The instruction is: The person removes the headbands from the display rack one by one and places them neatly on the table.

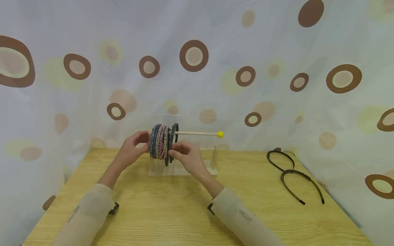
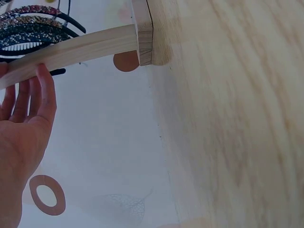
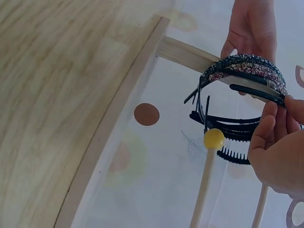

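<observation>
Left hand gripping post, right hand pinching black headband at bunch

Left hand [image 1: 132,147] is gripping the wooden post [image 2: 95,45], fingers reaching behind it, one fingertip showing at its edge. Right hand [image 1: 189,158] is holding narrow, thumb and fingers pinching one end of a black headband [image 3: 254,92]. That band is sitting at the right side of the headband bunch [image 1: 160,141], glittery blue, pink and silver bands mostly, dark ones nearest the right hand. Bunch is hanging above the left part of the wooden base [image 1: 172,173]; exactly how it is hung, cannot tell. In head view a thin rod [image 1: 198,133] is running right from the bunch to a yellow ball [image 1: 220,134]. Base is standing toward the far edge of the table [image 1: 172,212]. Off to the right, a thin black headband [image 1: 275,165] and a ridged headband [image 1: 300,173] are lying together, well apart from both hands
</observation>
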### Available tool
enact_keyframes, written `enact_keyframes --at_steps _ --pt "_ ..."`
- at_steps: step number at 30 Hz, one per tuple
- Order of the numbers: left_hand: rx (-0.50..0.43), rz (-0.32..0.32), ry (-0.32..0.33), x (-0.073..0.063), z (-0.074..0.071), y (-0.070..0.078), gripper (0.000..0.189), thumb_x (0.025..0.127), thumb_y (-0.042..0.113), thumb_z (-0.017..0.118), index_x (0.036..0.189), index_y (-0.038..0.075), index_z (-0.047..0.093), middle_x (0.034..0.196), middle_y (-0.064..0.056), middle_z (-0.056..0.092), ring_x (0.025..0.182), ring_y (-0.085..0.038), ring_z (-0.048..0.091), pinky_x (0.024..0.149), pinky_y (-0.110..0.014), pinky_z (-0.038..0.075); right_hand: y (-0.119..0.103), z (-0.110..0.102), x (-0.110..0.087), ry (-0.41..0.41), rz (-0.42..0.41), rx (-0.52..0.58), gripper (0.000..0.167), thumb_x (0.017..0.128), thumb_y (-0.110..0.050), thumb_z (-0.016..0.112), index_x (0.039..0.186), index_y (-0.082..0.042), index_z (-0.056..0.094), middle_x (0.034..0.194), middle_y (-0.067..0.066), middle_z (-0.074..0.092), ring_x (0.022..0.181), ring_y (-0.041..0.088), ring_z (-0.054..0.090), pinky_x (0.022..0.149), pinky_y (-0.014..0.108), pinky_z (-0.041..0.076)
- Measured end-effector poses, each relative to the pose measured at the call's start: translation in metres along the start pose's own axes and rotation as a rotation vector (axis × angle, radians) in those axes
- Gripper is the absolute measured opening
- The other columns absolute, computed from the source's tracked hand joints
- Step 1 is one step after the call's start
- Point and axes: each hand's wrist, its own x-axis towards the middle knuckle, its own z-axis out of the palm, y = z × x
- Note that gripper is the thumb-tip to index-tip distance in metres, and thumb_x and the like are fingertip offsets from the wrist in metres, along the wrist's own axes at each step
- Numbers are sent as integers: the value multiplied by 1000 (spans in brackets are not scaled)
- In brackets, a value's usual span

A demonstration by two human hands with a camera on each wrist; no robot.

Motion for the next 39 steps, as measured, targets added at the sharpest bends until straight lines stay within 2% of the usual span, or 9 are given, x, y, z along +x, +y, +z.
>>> enact_keyframes --at_steps 3,7,14,19,25,29,33,39 --pt "-12 2 -4 -1 0 0 49 100 22 69 142 3 53 128 -14 62 124 -30 55 97 -42 51 -3 -6 1 11 -1 2 24 94 -22 77 112 -7 75 101 1 73 91 17 69 81 36 57" --pt "-6 0 -2 -1 0 1 50 100 24 70 142 4 53 129 -12 62 125 -28 55 101 -52 46 -7 -15 2 46 -49 1 25 93 -20 78 113 -5 75 102 1 74 92 18 69 81 35 57" --pt "3 3 -4 -2 1 1 51 100 25 70 143 3 53 129 -13 62 125 -29 55 101 -52 46 -16 -30 1 139 -176 -59 21 93 -13 77 111 -2 76 103 6 74 92 22 72 79 33 59" --pt "1 -6 0 -3 2 2 52 100 26 70 143 4 53 130 -12 62 125 -28 54 102 -51 45 -21 -39 3 227 -292 -75 15 92 -5 77 105 1 76 100 10 73 88 25 73 77 33 60" --pt "17 9 7 -3 2 2 50 100 25 69 143 3 53 130 -13 62 125 -29 54 104 -50 44 -26 -48 6 344 -482 -82 13 88 10 75 100 8 74 96 19 72 86 33 72 77 39 61" --pt "22 6 7 -3 3 1 50 100 25 69 143 4 53 130 -13 62 125 -28 55 103 -49 44 -42 -51 1 413 -563 -109 14 85 18 71 98 14 71 94 25 71 86 38 70 76 42 61" --pt "22 4 3 -3 4 1 49 101 23 69 143 3 53 129 -14 62 124 -29 55 103 -49 45 -55 -57 -4 453 -566 -80 13 85 20 69 98 17 70 95 27 70 87 41 69 76 43 60" --pt "32 17 17 -2 2 0 45 101 20 68 141 2 54 129 -15 63 124 -29 55 106 -52 41 -57 -73 -1 492 -484 21 14 88 16 70 102 17 70 97 27 70 89 37 70 79 38 60"
